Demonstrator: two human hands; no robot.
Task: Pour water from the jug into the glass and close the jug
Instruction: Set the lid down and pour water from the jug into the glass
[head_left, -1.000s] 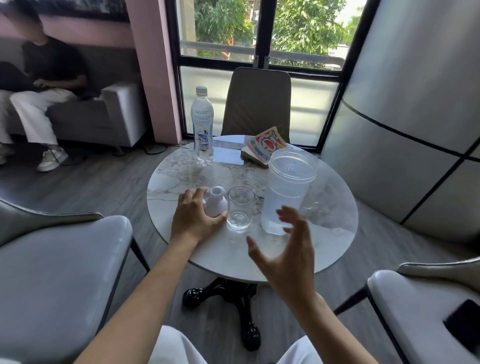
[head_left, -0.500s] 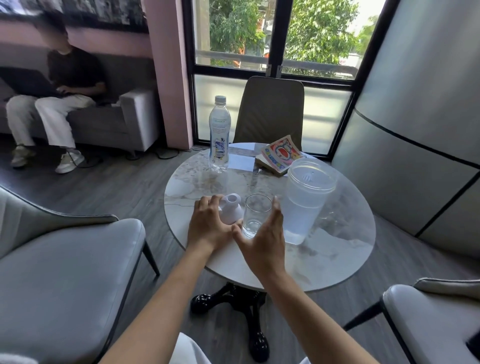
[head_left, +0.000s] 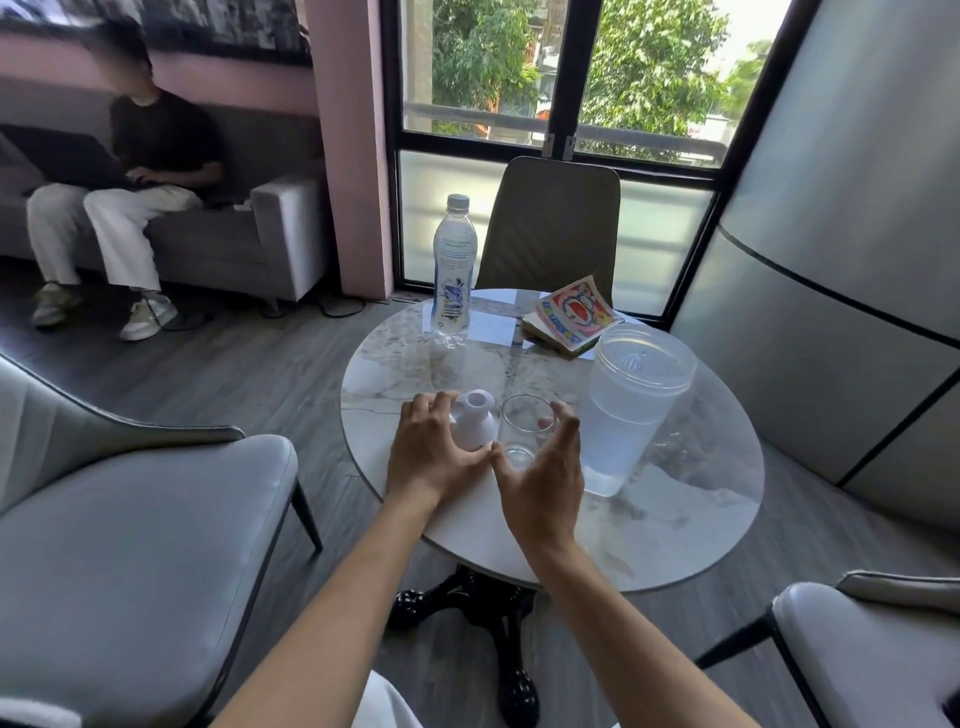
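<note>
- Cupping the glass (head_left: 521, 432), the right hand (head_left: 540, 480) curls open around it;
- left hand (head_left: 428, 457) wraps the white vase (head_left: 472, 427);
- jug (head_left: 631, 405) stands lidded just beside.

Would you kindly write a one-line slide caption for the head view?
Left hand on a white vase, right hand cupping the empty glass beside the lidded jug.

Round marble table (head_left: 675, 525) on black pedestal, grey wood-plank floor (head_left: 270, 364). Grey padded chairs L (head_left: 130, 519) & R (head_left: 872, 649), brown chair (head_left: 550, 223) opposite w/ back to black-framed window (head_left: 561, 104), daylight, trees outside. Pink pillar (head_left: 348, 140), grey sofa (head_left: 249, 234) far L w/ seated person (head_left: 140, 171)
</note>
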